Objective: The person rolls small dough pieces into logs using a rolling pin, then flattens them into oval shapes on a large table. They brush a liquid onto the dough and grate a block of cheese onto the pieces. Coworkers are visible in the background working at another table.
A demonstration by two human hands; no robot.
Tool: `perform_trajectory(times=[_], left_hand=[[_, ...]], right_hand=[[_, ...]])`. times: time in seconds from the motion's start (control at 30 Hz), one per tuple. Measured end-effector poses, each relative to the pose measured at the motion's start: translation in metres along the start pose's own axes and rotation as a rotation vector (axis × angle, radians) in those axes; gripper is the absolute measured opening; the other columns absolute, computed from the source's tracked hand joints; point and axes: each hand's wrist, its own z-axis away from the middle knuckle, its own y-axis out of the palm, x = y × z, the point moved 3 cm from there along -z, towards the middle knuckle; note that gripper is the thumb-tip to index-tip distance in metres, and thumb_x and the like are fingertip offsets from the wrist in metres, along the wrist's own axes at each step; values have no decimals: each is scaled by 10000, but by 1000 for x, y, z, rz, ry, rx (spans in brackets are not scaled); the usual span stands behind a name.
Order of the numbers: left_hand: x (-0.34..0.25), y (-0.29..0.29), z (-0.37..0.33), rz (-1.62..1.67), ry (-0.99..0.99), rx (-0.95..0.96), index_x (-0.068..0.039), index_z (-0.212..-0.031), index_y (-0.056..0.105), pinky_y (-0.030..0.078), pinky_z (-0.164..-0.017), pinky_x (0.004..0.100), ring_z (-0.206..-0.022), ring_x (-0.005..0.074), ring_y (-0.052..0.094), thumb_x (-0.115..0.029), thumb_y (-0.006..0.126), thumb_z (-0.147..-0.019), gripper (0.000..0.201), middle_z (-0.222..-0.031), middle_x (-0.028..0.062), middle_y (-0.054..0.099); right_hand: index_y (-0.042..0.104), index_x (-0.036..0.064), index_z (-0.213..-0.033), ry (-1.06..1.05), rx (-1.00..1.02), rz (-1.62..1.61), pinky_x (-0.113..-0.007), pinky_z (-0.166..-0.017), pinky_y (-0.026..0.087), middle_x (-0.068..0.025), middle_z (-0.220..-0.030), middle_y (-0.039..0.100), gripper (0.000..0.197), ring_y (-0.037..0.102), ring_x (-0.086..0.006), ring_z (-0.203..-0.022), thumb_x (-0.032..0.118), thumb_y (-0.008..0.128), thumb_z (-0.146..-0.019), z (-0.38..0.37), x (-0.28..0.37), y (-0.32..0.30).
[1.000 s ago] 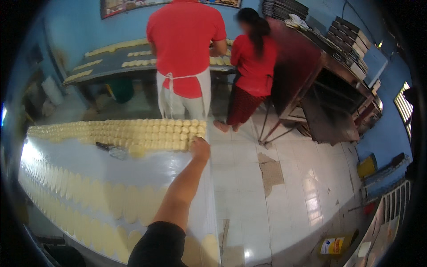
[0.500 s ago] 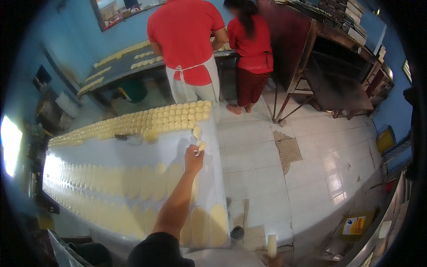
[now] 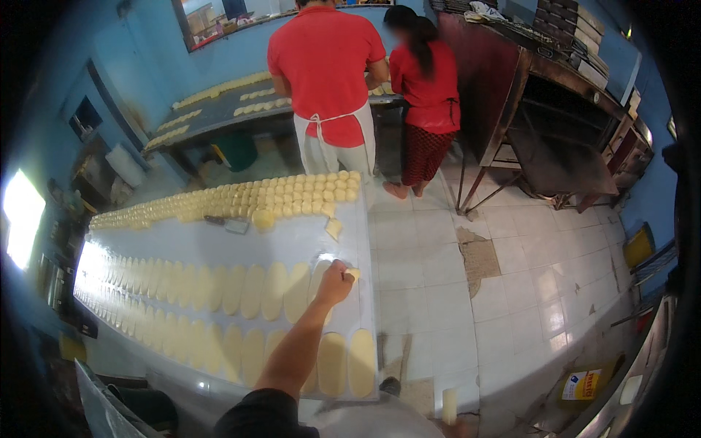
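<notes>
My left hand [image 3: 335, 284] is closed on a small piece of dough [image 3: 353, 274], over the right end of the white table [image 3: 292, 237]. Beneath and beside it run two rows of flattened dough ovals [image 3: 274, 292]. Beyond the hand, a loose dough piece [image 3: 334, 228] lies just in front of the packed rows of dough balls [image 3: 292, 193]. At the lower edge my right hand [image 3: 456, 426], partly cut off, grips a pale rod [image 3: 449, 403] pointing upward; its full shape is hidden.
A dough scraper [image 3: 235, 226] and a dough lump [image 3: 263, 219] lie before the balls. Two people in red tops [image 3: 325, 66] stand at a far dough-covered table [image 3: 219, 102]. A dark oven [image 3: 540, 109] stands at the right, a yellow container [image 3: 580, 385] on the floor.
My left hand has drawn back from the dough balls, toward me and to the right, carrying a dough piece. Another piece stays behind. The view has shifted slightly.
</notes>
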Motion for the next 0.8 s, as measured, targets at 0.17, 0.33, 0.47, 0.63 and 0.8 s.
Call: perform_trajectory(times=[0.17, 0.33, 0.47, 0.63, 0.8], left_hand=[[24, -14, 21, 862, -297, 14, 20, -1159, 586, 522, -740, 396, -902, 282, 648, -171, 716, -823, 408, -998, 198, 651], [-5, -27, 27, 130, -314, 355, 32, -1081, 662, 548, -701, 323, -820, 198, 674, -140, 699, -858, 284, -971, 143, 692], [-1, -28, 23, 22, -287, 299, 54, -927, 697, 556, -677, 306, -744, 195, 690, -114, 705, -858, 182, -733, 92, 681], [5, -25, 18, 365, -511, 399, 34, -1056, 657, 563, -724, 340, -800, 175, 685, -235, 774, -845, 361, -931, 107, 701], [-19, -40, 23, -444, 6, 114, -14, -1092, 643, 546, -752, 462, -873, 316, 678, -218, 719, -898, 292, -996, 154, 677]], right_hand=[[662, -6, -1102, 29, 15, -9, -479, -744, 548, -208, -975, 718, 629, 700, -376, -895, 460, 855, -726, 21, -10, 17], [669, -3, -1074, 29, 25, -6, -484, -743, 549, -205, -960, 721, 617, 705, -376, -896, 460, 861, -714, 22, -13, 29], [675, -1, -1052, -1, 29, 17, -487, -742, 549, -202, -948, 722, 608, 708, -377, -896, 460, 865, -704, 14, -4, 34], [724, 11, -982, 68, -110, -62, -483, -743, 546, -204, -939, 733, 557, 717, -364, -884, 470, 857, -696, 6, 31, 27], [701, 45, -1079, 89, -62, -20, -462, -841, 545, -172, -1012, 734, 627, 707, -342, -964, 456, 895, -646, -4, 38, 28]])
